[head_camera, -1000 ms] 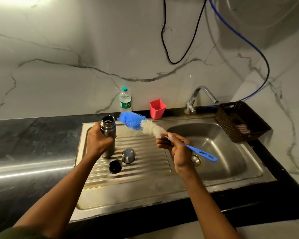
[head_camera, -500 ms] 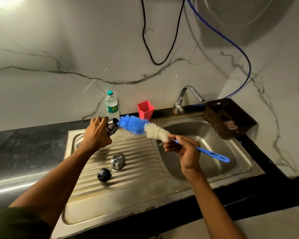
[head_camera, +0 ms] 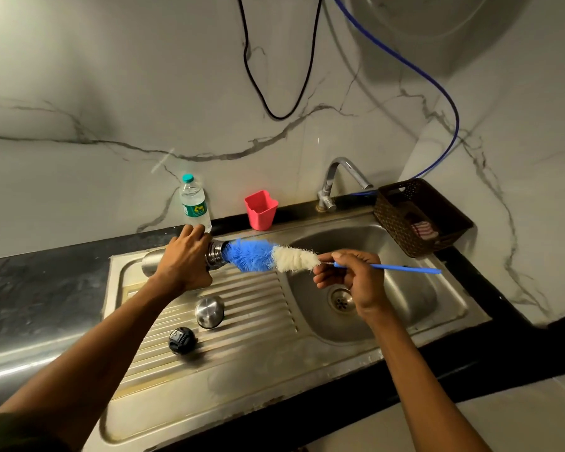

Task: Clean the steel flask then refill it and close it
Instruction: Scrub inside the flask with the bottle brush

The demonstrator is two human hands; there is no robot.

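Now cleaning: left hand (head_camera: 185, 262) grips steel flask (head_camera: 216, 256) sideways; right hand (head_camera: 353, 278) pinches brush (head_camera: 258, 256) handle, tip at mouth; next, push straight in.

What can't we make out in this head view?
- Middle of the steel flask: covered by the left hand.
- Flask interior: filled by the blue-and-white bottle brush.
- Contents of the brown woven basket: mostly behind its wall.
- Green label on the clear plastic water bottle: too small.

My left hand (head_camera: 185, 256) covers the steel flask's (head_camera: 152, 261) middle; the bottle brush (head_camera: 258, 255) tip is hidden inside its mouth.
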